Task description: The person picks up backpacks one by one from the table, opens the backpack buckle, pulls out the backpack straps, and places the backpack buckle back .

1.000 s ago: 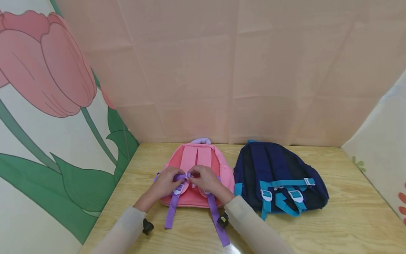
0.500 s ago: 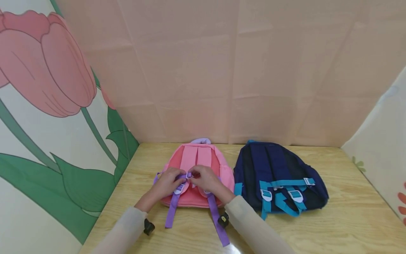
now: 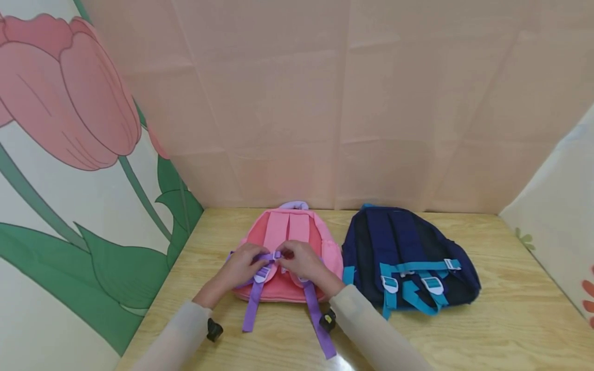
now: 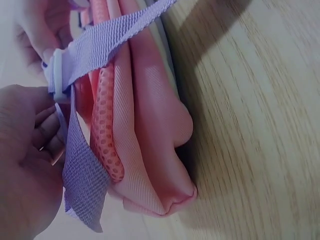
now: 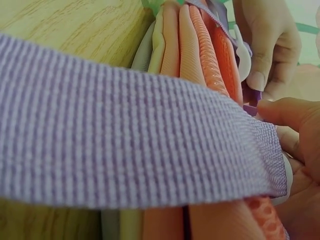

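A pink backpack (image 3: 322,229) lies on the table with its shoulder straps upward. Across its middle runs a short purple strap (image 3: 263,257) with a small light buckle (image 3: 276,255). My left hand (image 3: 241,265) grips this strap from the left. Thumb and fingers of my right hand (image 3: 301,260) pinch it at the right end of the buckle. Two longer purple webbing tails (image 3: 252,309) hang toward me. In the left wrist view, a white strap adjuster (image 4: 58,75) sits close by my left fingers. Broad purple webbing (image 5: 125,135) covers much of the right wrist view.
A navy backpack (image 3: 371,232) with turquoise straps (image 3: 419,266) lies just right of the pink one. The wooden table (image 3: 510,309) reaches back to a beige cloth wall (image 3: 297,103). A tulip-printed panel (image 3: 106,216) stands on the left.
Both hands stay nearly in place on the purple strap. The left wrist has shifted very slightly to the left. Both backpacks lie as before.
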Available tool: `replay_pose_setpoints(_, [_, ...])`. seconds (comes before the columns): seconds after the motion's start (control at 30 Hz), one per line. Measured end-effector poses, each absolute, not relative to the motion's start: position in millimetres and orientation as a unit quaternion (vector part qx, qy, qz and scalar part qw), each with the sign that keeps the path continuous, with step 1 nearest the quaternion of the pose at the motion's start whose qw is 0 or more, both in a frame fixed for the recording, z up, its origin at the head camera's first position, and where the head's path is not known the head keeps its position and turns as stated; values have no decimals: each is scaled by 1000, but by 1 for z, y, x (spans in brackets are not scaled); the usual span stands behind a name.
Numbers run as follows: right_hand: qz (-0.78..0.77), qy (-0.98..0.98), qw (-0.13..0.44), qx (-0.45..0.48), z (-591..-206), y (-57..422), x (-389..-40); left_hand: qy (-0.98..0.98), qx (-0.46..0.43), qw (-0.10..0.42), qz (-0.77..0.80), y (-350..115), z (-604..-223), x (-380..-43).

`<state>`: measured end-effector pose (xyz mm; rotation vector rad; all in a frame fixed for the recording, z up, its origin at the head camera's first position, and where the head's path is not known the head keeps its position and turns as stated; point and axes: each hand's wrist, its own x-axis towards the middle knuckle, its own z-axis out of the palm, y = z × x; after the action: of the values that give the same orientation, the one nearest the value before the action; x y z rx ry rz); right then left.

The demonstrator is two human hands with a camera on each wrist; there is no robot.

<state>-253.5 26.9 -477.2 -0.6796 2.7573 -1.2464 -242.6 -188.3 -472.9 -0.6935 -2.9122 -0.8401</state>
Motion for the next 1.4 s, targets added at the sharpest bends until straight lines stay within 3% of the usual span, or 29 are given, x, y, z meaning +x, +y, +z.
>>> replay_pose_setpoints(0.43, [-400, 887, 15, -232, -478, 28, -255, -928, -250, 30, -274, -182, -479, -245])
replay_pose_setpoints(0.7, [-394, 893, 21, -217, -478, 27, -255, -939, -223, 8, -262, -186, -474, -243])
replay_pose_setpoints(1.4, [-397, 889, 32, -226, -476, 28, -254, -935, -231, 7, -270, -183, -474, -242])
